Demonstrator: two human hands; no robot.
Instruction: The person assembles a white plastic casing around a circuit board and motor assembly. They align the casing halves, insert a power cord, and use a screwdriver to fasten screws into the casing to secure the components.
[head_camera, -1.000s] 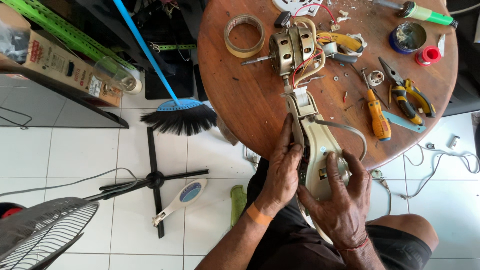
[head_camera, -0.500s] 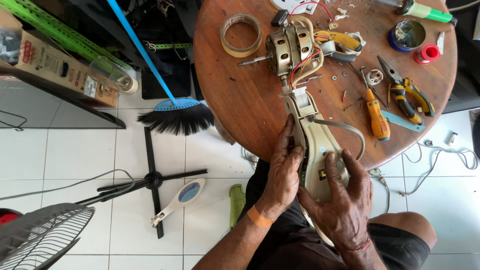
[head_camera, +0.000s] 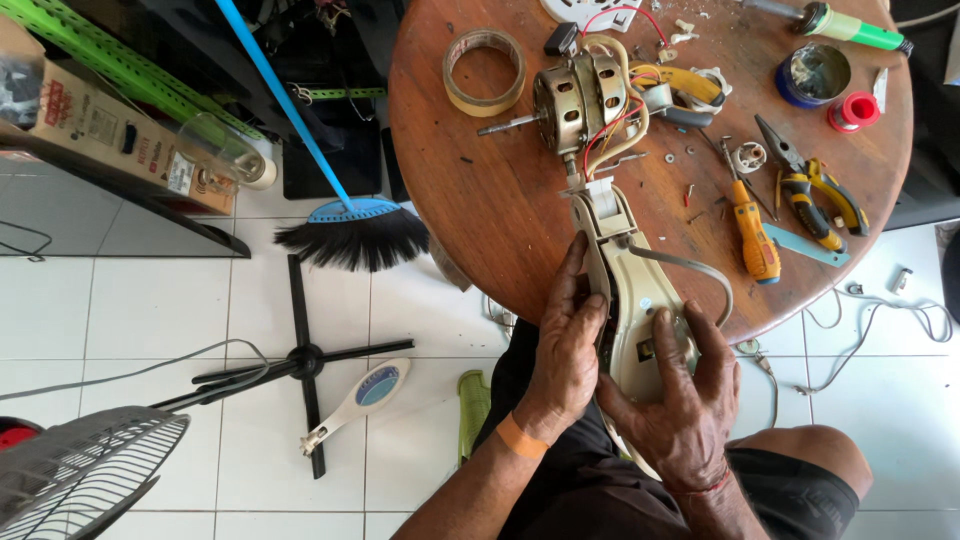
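A cream plastic fan housing (head_camera: 632, 290) lies over the near edge of the round wooden table (head_camera: 500, 190), joined to a bare fan motor (head_camera: 578, 100) with red and yellow wires. My left hand (head_camera: 566, 345) grips the housing's left side, fingers pointing up along its edge. My right hand (head_camera: 672, 400) clasps its lower right part, thumb and fingers spread over the face. A grey cable (head_camera: 690, 268) loops out from the housing's right side.
On the table: tape roll (head_camera: 484, 72), orange screwdriver (head_camera: 752, 232), yellow-handled pliers (head_camera: 815, 190), blue tin (head_camera: 812, 72), red cap (head_camera: 850, 112), green soldering iron (head_camera: 845, 25), small screws. On the tiled floor: blue broom (head_camera: 350, 230), black cross stand (head_camera: 305, 360), fan grille (head_camera: 75, 475), white panel (head_camera: 360, 400).
Both hands keep their grip on the housing; fingers shift slightly. The view has drifted a little, nothing else moved.
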